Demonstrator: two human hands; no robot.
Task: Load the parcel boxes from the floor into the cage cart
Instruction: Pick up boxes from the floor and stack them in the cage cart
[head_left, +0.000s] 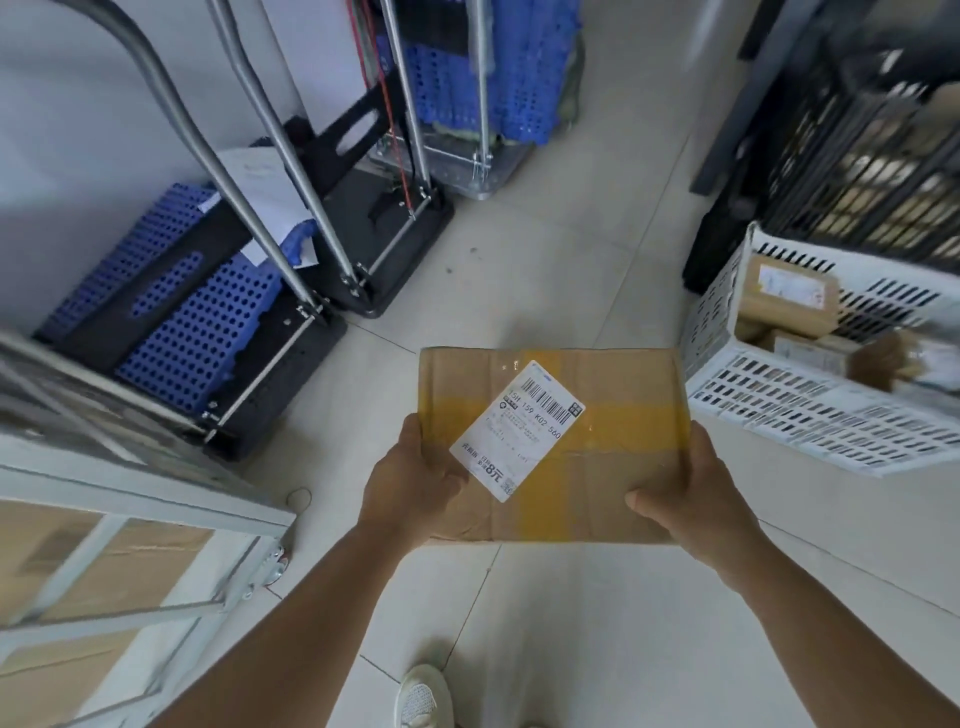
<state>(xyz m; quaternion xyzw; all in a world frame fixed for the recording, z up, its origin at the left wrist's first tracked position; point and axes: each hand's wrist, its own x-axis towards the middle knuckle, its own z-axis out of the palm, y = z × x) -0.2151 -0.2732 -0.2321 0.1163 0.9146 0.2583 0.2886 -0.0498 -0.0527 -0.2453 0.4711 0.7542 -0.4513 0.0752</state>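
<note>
We clamp the parcel box (566, 447) flat between left hand (415, 480) and right hand (691, 491), thumbs on top, ready for the cage cart (156, 499) on our left

Pale tiled floor (597, 623); folded platform trolleys (363, 249) against white wall (62, 130).

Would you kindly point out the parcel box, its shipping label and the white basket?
parcel box (613, 467): head view, on its taped top face.
shipping label (514, 431): head view, at the label's middle.
white basket (789, 410): head view, on its slotted near wall.
</note>
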